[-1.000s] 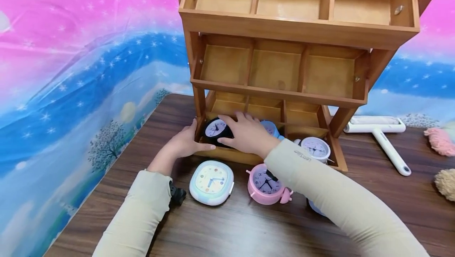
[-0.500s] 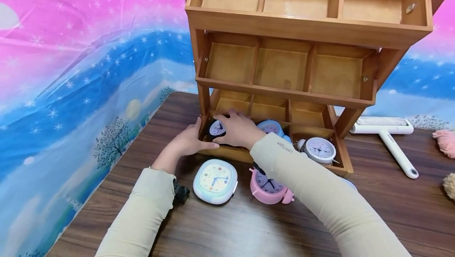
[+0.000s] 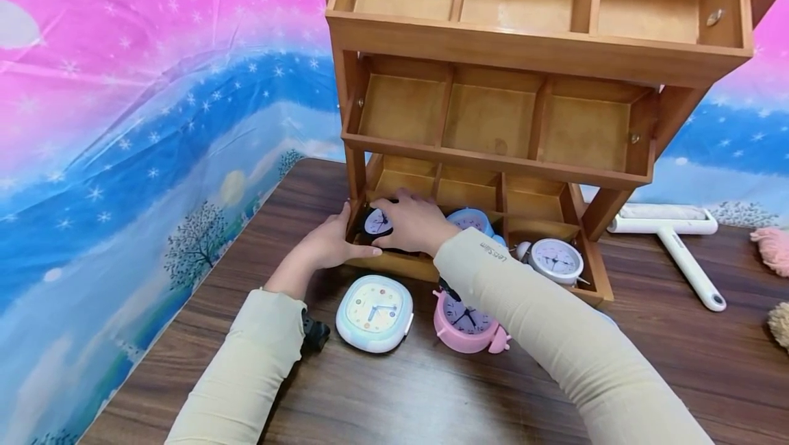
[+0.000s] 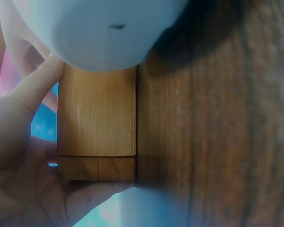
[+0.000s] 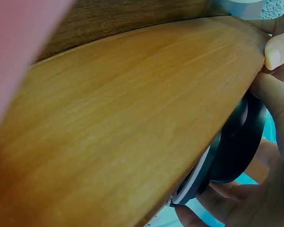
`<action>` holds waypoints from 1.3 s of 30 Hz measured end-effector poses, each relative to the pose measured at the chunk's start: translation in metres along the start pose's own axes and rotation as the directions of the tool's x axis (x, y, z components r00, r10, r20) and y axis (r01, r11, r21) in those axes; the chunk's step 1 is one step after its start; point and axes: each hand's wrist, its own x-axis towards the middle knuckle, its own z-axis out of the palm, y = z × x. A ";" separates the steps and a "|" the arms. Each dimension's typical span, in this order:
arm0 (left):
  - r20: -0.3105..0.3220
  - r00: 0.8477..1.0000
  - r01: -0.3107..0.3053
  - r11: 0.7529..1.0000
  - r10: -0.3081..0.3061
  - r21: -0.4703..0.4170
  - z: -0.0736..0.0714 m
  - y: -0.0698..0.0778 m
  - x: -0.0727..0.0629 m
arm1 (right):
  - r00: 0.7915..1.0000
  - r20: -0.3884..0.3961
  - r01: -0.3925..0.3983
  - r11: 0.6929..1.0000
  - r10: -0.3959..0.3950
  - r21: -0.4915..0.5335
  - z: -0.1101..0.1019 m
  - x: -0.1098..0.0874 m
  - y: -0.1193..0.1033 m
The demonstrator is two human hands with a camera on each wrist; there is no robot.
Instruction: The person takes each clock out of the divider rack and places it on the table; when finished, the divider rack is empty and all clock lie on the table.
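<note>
My right hand (image 3: 409, 224) has shifted left along the lowest wooden tray (image 3: 397, 265) in the past second, baring more of the blue clock (image 3: 470, 218). Its fingers curl round the black clock (image 3: 377, 222), which sits in the tray's left compartment, behind the front board. My right forearm reaches across from the right, above the pink clock (image 3: 465, 339). My left hand (image 3: 327, 245) braces the tray's left corner, thumb along the front and fingers spread up the end. The blue clock occupies the middle compartment, a white clock (image 3: 556, 260) the right. On the table (image 3: 370, 404) before the tray lie a rounded square clock (image 3: 374, 313) and the pink one; a white roller (image 3: 685, 263) lies right of the rack.
</note>
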 end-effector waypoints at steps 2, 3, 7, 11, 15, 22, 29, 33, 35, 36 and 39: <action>0.004 1.000 0.002 1.000 -0.002 -0.001 0.001 0.001 0.000 | 1.000 0.001 -0.002 1.000 0.002 0.005 0.000 -0.001 0.001; 0.006 1.000 0.002 1.000 -0.002 -0.001 0.001 0.001 0.000 | 1.000 0.002 -0.004 1.000 0.004 0.007 0.000 -0.001 0.001; 0.010 1.000 0.003 1.000 -0.003 0.000 0.002 0.002 -0.001 | 1.000 0.002 -0.010 1.000 0.010 0.014 0.002 0.000 0.003; 0.008 1.000 0.004 1.000 -0.004 0.008 0.003 0.004 -0.001 | 1.000 0.000 -0.024 0.999 0.024 0.036 0.002 0.000 0.006; 0.010 1.000 0.002 1.000 -0.003 0.021 0.003 0.004 0.000 | 0.999 -0.024 -0.037 0.997 0.038 0.069 0.001 0.000 0.008; 0.007 1.000 0.008 0.999 -0.008 0.031 0.004 0.005 0.000 | 0.994 -0.089 -0.061 0.993 0.071 0.104 -0.005 -0.005 0.012; 0.008 1.000 0.026 0.999 -0.026 0.039 0.003 0.005 -0.001 | 0.984 -0.147 -0.078 0.982 0.103 0.171 -0.012 -0.012 0.017; 0.012 0.999 0.032 0.999 -0.032 0.042 0.002 0.004 0.000 | 0.983 -0.151 -0.075 0.980 0.103 0.184 -0.014 -0.020 0.017; 0.009 0.999 0.036 0.998 -0.037 0.044 0.001 0.003 0.001 | 0.983 -0.161 -0.061 0.982 0.091 0.181 -0.015 -0.023 0.016; 0.007 0.999 0.037 0.998 -0.038 0.045 0.000 0.003 0.001 | 0.982 -0.169 -0.053 0.983 0.084 0.177 -0.015 -0.026 0.015; 0.003 0.999 0.036 0.998 -0.036 0.041 0.000 0.001 0.001 | 0.978 -0.200 -0.023 0.986 0.056 0.164 -0.016 -0.033 0.012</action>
